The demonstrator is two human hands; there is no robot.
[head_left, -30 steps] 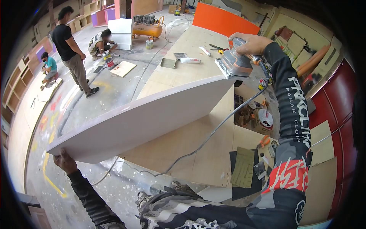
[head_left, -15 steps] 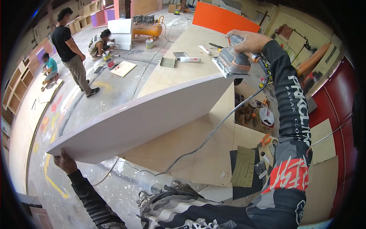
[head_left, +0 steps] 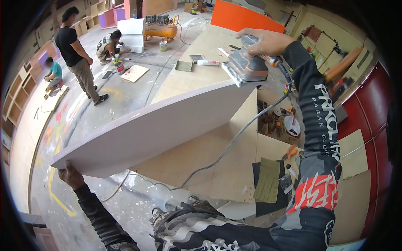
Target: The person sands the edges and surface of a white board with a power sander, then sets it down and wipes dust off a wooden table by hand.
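Observation:
A long grey-white panel with a curved edge (head_left: 159, 129) stands on its side across the plywood table (head_left: 217, 167). My left hand (head_left: 72, 175) grips the panel's lower left corner, fingers wrapped round its edge. My right hand (head_left: 266, 42) is closed round the top of a grey and orange power sander (head_left: 247, 67). The sander sits tilted at the far right end of the panel's upper edge; whether its pad touches the edge is unclear. Its grey cable (head_left: 234, 142) runs down across the table in front of the panel.
An orange panel (head_left: 247, 17) and a white tube (head_left: 208, 62) lie toward the table's far end. Orange pliers (head_left: 289, 152) and green sandpaper (head_left: 267, 180) are at the near right. Three people (head_left: 79, 54) are across the floor, near an orange compressor (head_left: 161, 31).
My right hand and the sander have moved slightly left along the panel's edge, and the sander is tilted more. My left hand keeps its hold on the corner.

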